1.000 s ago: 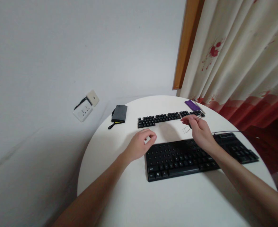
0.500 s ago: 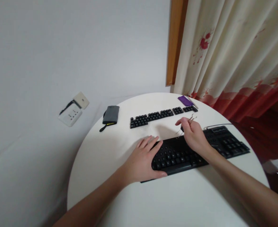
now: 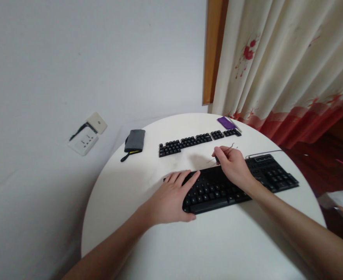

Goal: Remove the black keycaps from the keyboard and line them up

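Observation:
A black keyboard (image 3: 209, 202) lies on the white round table (image 3: 171, 252), its upper left and middle bare of keycaps. My left hand (image 3: 171, 198) spans its left end, fingers spread over the far edge and thumb at the near edge. Above the keyboard's far edge, my right hand (image 3: 232, 165) is closed around a wire keycap puller (image 3: 232, 147). Thin wires stick out on both sides of the fist; its grip is mostly hidden. Several black keycaps (image 3: 185, 143) stand in rows behind the keyboard.
At the back left lies a grey pouch (image 3: 135, 140) with a black loop. A purple cloth (image 3: 226, 123) lies at the back right beside a pale stick. The keyboard's cable (image 3: 264, 152) runs off right. A wall socket (image 3: 83, 141) and a curtain (image 3: 264, 77) border the table.
My right hand has shifted a little left with the keycap puller, its lower wires now near the keyboard's far edge. My left thumb has slid left along the near edge. The view has shifted slightly.

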A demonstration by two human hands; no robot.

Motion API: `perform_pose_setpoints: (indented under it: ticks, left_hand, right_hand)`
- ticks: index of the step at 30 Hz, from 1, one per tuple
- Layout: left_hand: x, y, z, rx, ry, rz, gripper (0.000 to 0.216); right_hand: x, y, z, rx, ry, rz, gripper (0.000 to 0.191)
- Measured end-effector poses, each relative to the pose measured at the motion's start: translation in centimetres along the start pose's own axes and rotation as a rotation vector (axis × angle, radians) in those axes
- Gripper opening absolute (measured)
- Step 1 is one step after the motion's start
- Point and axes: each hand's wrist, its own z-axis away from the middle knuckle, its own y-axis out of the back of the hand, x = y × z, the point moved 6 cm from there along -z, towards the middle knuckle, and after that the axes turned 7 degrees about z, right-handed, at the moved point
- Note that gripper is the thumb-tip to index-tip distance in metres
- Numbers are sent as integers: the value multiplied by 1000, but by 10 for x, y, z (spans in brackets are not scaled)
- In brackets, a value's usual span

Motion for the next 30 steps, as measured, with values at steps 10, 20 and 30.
perform_pose_setpoints:
  ticks: [10, 20, 30]
  left_hand:
    - [-12, 6, 1, -11, -7, 54, 123]
    - [-11, 14, -8, 26, -84, 200, 78]
    - [-12, 14, -7, 11, -74, 177, 73]
  right_hand:
    - [-21, -22, 18, -287, 71, -81, 30]
    - [-18, -44, 41, -386, -27, -14, 26]
    - [-27, -46, 48, -366, 69, 49, 26]
